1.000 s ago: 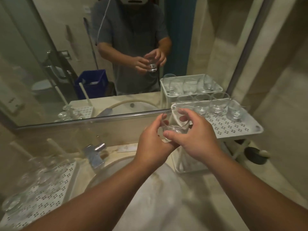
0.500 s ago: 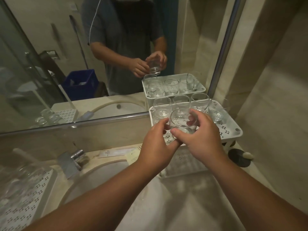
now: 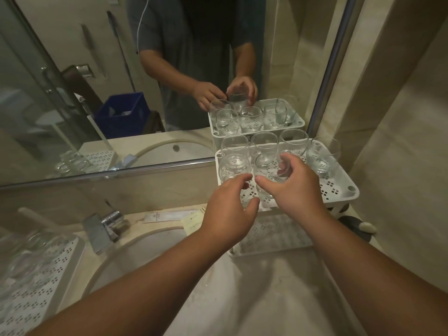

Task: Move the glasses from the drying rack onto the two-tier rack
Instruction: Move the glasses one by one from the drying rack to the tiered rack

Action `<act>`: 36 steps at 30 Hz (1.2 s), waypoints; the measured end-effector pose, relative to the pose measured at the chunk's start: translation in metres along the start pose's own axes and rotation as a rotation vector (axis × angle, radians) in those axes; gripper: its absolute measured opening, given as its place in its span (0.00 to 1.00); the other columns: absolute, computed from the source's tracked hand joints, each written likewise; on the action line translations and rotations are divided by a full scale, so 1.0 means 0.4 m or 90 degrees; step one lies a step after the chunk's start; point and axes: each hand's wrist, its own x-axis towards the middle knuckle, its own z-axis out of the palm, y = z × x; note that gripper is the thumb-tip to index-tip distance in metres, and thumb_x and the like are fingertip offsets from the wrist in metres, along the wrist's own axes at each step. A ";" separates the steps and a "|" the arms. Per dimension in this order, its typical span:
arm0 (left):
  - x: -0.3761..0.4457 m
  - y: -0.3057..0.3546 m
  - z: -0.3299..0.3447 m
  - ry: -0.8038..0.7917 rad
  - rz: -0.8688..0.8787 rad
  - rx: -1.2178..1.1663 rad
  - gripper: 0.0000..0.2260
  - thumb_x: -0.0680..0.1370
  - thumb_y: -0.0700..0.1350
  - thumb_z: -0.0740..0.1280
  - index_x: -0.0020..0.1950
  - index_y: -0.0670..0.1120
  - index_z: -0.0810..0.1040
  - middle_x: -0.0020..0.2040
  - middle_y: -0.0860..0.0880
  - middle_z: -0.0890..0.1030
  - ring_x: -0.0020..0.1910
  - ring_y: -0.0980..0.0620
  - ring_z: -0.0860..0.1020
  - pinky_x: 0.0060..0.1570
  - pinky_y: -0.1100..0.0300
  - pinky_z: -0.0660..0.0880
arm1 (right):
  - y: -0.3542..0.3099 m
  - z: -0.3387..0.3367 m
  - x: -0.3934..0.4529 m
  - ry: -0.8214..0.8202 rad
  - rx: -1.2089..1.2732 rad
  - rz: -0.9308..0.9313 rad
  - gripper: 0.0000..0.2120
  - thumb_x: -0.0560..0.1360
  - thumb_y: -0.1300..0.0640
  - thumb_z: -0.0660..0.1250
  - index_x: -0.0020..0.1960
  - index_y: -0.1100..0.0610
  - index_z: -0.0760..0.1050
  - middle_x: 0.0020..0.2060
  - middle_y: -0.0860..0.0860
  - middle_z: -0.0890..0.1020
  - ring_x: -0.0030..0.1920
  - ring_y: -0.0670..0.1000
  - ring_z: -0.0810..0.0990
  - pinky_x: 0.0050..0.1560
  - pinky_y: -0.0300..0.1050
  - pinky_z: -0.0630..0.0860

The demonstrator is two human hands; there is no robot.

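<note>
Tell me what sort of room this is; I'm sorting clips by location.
Most likely a bathroom, perhaps in a hotel: a washbasin with a chrome tap is set in a stone counter below a wall mirror, which reflects what looks like a glass shower door.

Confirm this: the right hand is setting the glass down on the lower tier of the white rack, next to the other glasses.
Not right. The head view shows the right hand setting the glass on the upper tier of the white rack, next to the other glasses. No glasses show on the lower tier.
</note>
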 end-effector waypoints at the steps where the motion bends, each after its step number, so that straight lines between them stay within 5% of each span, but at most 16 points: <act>1: -0.002 0.000 0.001 0.001 0.005 0.004 0.24 0.77 0.49 0.69 0.73 0.54 0.70 0.62 0.56 0.78 0.59 0.59 0.74 0.61 0.58 0.73 | 0.003 0.003 0.003 -0.005 -0.002 0.003 0.41 0.64 0.38 0.77 0.73 0.50 0.68 0.55 0.45 0.77 0.53 0.45 0.76 0.48 0.37 0.68; 10: -0.005 -0.008 0.008 -0.002 0.033 0.055 0.25 0.77 0.50 0.67 0.74 0.55 0.67 0.64 0.54 0.77 0.63 0.55 0.74 0.62 0.57 0.73 | 0.020 0.031 0.022 -0.032 -0.016 0.031 0.43 0.65 0.39 0.78 0.74 0.52 0.67 0.63 0.48 0.78 0.62 0.48 0.76 0.54 0.39 0.70; 36: -0.013 -0.018 0.012 -0.005 0.052 0.085 0.24 0.78 0.49 0.67 0.74 0.51 0.69 0.69 0.53 0.75 0.67 0.55 0.72 0.66 0.57 0.70 | 0.022 0.045 0.049 -0.029 -0.026 0.015 0.38 0.68 0.42 0.76 0.72 0.54 0.66 0.62 0.46 0.77 0.61 0.49 0.76 0.60 0.45 0.73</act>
